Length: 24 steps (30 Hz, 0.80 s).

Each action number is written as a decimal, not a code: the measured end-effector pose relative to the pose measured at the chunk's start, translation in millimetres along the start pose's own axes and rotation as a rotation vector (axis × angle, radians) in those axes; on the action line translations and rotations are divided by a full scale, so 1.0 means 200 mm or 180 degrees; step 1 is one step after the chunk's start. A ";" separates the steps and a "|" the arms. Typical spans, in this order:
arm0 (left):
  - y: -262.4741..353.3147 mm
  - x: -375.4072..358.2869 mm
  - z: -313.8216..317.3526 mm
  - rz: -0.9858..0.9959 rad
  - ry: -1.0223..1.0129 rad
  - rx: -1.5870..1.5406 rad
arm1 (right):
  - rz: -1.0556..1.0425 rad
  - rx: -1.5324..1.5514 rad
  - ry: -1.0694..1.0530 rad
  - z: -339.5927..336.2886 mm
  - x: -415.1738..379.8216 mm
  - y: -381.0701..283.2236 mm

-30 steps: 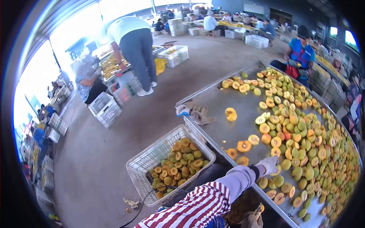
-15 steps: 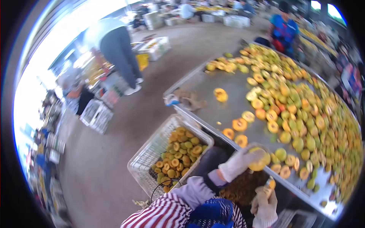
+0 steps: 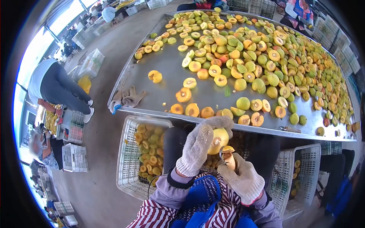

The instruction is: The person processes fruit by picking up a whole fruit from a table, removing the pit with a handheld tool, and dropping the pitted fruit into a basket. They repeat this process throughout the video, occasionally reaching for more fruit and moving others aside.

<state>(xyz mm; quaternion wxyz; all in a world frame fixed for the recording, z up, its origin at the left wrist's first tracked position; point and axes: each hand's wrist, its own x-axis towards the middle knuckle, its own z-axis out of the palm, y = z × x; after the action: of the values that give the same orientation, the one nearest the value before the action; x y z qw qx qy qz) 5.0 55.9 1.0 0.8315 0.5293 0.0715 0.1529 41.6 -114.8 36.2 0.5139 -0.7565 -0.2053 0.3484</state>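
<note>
- Our left hand (image 3: pixel 198 146), in a grey knitted work glove, had its fingers (image 3: pixel 218 122) curled over a round yellow peach (image 3: pixel 219 140), grasping it just below the near edge of the tabletop (image 3: pixel 167 72).
- Our right hand (image 3: pixel 243 178), in the same kind of glove, had its fingers clenched around a small pitting tool (image 3: pixel 228 154) with an orange-stained tip; the tip sat just beside the peach, though we could not tell whether it touched the fruit.
- Both hands were held over our lap, above a blue apron (image 3: pixel 201 201) and a red-and-white striped shirt (image 3: pixel 156 214).
- The metal tabletop carried a dense spread of yellow and green peaches (image 3: pixel 266 57), whole and halved, thickest toward its far and right edges; a few orange halves (image 3: pixel 192 110) lay along the near edge.
- A crumpled pair of tan gloves (image 3: pixel 127 99) lay at the near left corner of the tabletop.
- A white plastic crate of halved peaches (image 3: pixel 146 150) stood on the floor to our left, below the near edge, and a second white plastic crate (image 3: pixel 300 171) stood to our right.
- Another person in a white top and grey trousers (image 3: pixel 57 85) bent over further crates at the far left.
</note>
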 end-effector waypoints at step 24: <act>0.02 -0.06 0.12 -0.0539 0.0189 -0.0045 | -0.0549 -0.0702 0.0373 -0.04 -0.05 0.03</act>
<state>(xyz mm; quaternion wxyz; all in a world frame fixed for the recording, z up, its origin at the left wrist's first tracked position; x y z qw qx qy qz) -0.1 33.2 15.3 0.8427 0.5107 0.1394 0.0982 39.9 -127.9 36.0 0.4668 -0.8070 -0.2762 0.2335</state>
